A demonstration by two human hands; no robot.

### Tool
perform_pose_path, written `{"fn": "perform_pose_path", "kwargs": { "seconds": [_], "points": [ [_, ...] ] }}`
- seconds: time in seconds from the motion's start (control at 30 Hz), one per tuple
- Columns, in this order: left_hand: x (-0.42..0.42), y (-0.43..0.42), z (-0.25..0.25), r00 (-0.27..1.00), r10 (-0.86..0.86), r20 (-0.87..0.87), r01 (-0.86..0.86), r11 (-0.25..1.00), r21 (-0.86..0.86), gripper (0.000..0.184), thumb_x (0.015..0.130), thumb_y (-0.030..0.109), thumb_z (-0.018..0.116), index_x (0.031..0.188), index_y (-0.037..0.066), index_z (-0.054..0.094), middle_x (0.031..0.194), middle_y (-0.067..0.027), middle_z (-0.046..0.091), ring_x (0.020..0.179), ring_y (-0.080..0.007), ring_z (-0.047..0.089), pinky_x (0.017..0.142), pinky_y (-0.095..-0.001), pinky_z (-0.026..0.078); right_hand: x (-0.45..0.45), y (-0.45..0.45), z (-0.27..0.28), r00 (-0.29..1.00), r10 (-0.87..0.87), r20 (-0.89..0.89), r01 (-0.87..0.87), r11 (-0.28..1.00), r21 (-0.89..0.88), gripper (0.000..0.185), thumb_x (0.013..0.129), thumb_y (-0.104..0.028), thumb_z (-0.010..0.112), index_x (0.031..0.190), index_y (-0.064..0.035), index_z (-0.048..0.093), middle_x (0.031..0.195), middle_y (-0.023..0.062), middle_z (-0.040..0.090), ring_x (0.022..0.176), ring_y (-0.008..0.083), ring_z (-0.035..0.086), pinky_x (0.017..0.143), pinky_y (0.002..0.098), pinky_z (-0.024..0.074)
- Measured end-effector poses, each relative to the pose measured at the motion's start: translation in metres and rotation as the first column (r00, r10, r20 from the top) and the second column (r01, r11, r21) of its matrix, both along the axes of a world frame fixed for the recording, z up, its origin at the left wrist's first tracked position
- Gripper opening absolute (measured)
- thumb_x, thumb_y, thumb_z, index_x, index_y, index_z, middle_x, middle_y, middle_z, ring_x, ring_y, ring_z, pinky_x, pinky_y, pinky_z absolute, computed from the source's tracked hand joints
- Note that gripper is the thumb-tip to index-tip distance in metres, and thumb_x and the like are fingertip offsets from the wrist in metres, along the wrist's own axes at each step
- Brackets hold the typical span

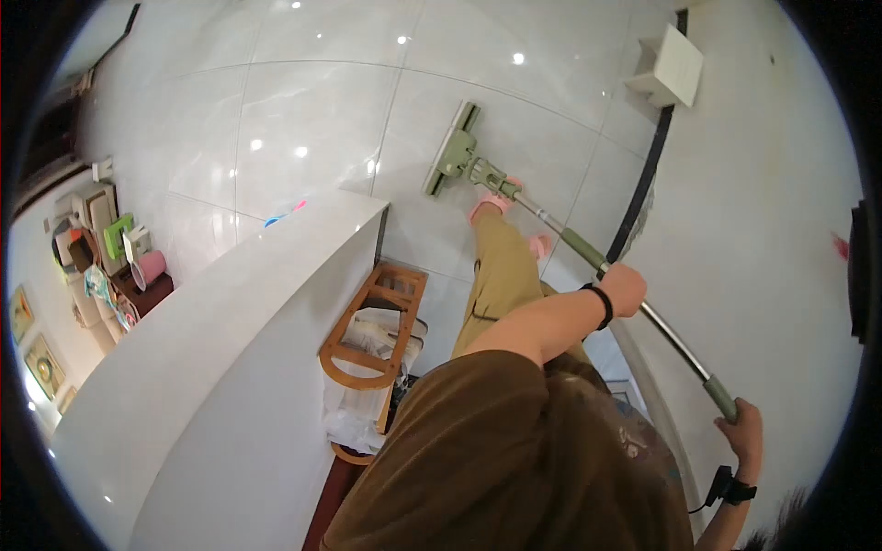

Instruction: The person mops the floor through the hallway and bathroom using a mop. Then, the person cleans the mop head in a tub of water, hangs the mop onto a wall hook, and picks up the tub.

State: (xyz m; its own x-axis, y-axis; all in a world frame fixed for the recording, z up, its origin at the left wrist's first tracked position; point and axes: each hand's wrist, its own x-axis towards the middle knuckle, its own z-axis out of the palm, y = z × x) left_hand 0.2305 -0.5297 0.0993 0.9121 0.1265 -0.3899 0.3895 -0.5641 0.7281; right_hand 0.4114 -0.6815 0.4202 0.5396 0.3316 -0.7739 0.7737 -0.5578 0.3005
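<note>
A green mop point(675, 332) with a silver pole slants across the view. Its narrow green head point(453, 154) rests on the shiny tiled floor, just beyond my feet in pink slippers point(496, 200). Midway along the pole, my left hand point(623, 290) is closed around it, with a black band on the wrist. My right hand point(744, 432) grips the green end of the pole at the lower right, and a black device is strapped to that wrist.
A white curved counter point(230, 294) runs along the left. Below it stands a wooden rack point(375, 323) with shoes and plastic bags. A white wall point(753, 202) rises close on the right, with a small white box-like object point(675, 69) at its foot. A pink bin point(147, 269) is farther left.
</note>
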Motion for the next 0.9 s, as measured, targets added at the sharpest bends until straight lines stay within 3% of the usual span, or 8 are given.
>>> {"fn": "perform_pose_path", "kwargs": {
  "seconds": [0.2,0.23,0.27,0.4,0.43,0.57,0.73,0.9],
  "points": [
    [-0.146,0.088,-0.104,0.977,0.15,-0.149,-0.121,0.975,0.185,0.015,0.074,0.02,0.061,0.078,0.008,0.069,0.08,-0.013,0.068,0.079,-0.0287,0.066,0.068,-0.0412,0.05,-0.093,0.078,-0.128,0.96,0.118,-0.254,-0.084,0.987,0.139,0.037,0.07,-0.027,0.076,0.085,0.0001,0.057,0.076,0.0212,0.061,0.076,0.041,0.059,0.066,0.046,0.0463],
    [-0.182,0.14,-0.057,0.947,0.103,-0.304,-0.058,0.986,0.154,0.017,0.074,0.022,0.063,0.079,0.007,0.069,0.084,-0.0148,0.067,0.081,-0.0294,0.065,0.069,-0.041,0.05,-0.117,0.093,-0.152,0.934,0.195,-0.3,-0.136,0.969,0.207,0.037,0.072,-0.029,0.075,0.087,0.0001,0.057,0.077,0.0216,0.061,0.077,0.0413,0.059,0.067,0.0465,0.0466],
    [-0.216,0.135,-0.127,0.841,0.416,-0.345,-0.344,0.904,0.254,0.019,0.073,0.024,0.064,0.08,0.008,0.07,0.084,-0.0155,0.067,0.083,-0.0301,0.065,0.071,-0.0417,0.05,-0.144,0.116,-0.168,0.906,0.188,-0.38,-0.108,0.969,0.221,0.038,0.074,-0.031,0.073,0.088,0.0001,0.057,0.079,0.0219,0.061,0.078,0.0415,0.059,0.068,0.0465,0.0468],
    [-0.349,0.237,-0.127,0.824,0.353,-0.443,-0.117,0.871,0.478,0.014,0.077,0.021,0.063,0.079,0.01,0.07,0.084,-0.0126,0.067,0.083,-0.0323,0.064,0.075,-0.0436,0.05,-0.24,0.218,-0.204,0.737,0.252,-0.628,-0.06,0.949,0.31,0.038,0.079,-0.033,0.067,0.093,0.0007,0.056,0.087,0.0249,0.061,0.084,0.0426,0.059,0.07,0.0471,0.0467],
    [-0.355,0.255,-0.099,0.651,0.455,-0.608,-0.015,0.808,0.589,0.017,0.084,0.024,0.058,0.091,0.016,0.071,0.092,-0.0045,0.068,0.093,-0.0218,0.064,0.078,-0.04,0.045,-0.261,0.247,-0.201,0.696,0.202,-0.689,-0.01,0.962,0.271,0.039,0.08,-0.033,0.066,0.096,0.0011,0.055,0.088,0.0261,0.061,0.085,0.043,0.059,0.071,0.0475,0.0465],
    [-0.402,0.299,-0.084,0.45,0.665,-0.596,-0.065,0.69,0.721,0.019,0.085,0.029,0.058,0.097,0.019,0.069,0.1,0.0007,0.066,0.103,-0.0193,0.058,0.09,-0.0437,0.036,-0.31,0.304,-0.202,0.54,0.284,-0.792,0.107,0.911,0.399,0.039,0.081,-0.029,0.064,0.1,0.0034,0.054,0.089,0.027,0.059,0.087,0.0447,0.057,0.076,0.0474,0.045],
    [-0.329,0.259,-0.13,0.672,0.486,-0.559,-0.124,0.818,0.562,0.018,0.081,0.027,0.06,0.089,0.015,0.071,0.093,-0.0074,0.068,0.096,-0.0236,0.062,0.082,-0.0425,0.043,-0.242,0.264,-0.191,0.779,0.2,-0.595,-0.046,0.964,0.264,0.034,0.08,-0.021,0.062,0.101,0.0024,0.052,0.092,0.0265,0.059,0.088,0.044,0.057,0.076,0.0472,0.0453],
    [-0.16,0.129,-0.071,0.938,0.148,-0.314,-0.077,0.971,0.226,0.017,0.08,0.022,0.057,0.082,0.012,0.07,0.087,-0.0075,0.068,0.084,-0.027,0.065,0.069,-0.0453,0.045,-0.109,0.11,-0.114,0.937,0.127,-0.325,-0.087,0.987,0.133,0.026,0.071,-0.01,0.062,0.094,-0.0005,0.052,0.085,0.0242,0.06,0.086,0.0441,0.056,0.073,0.0489,0.0453]
  ]
}}
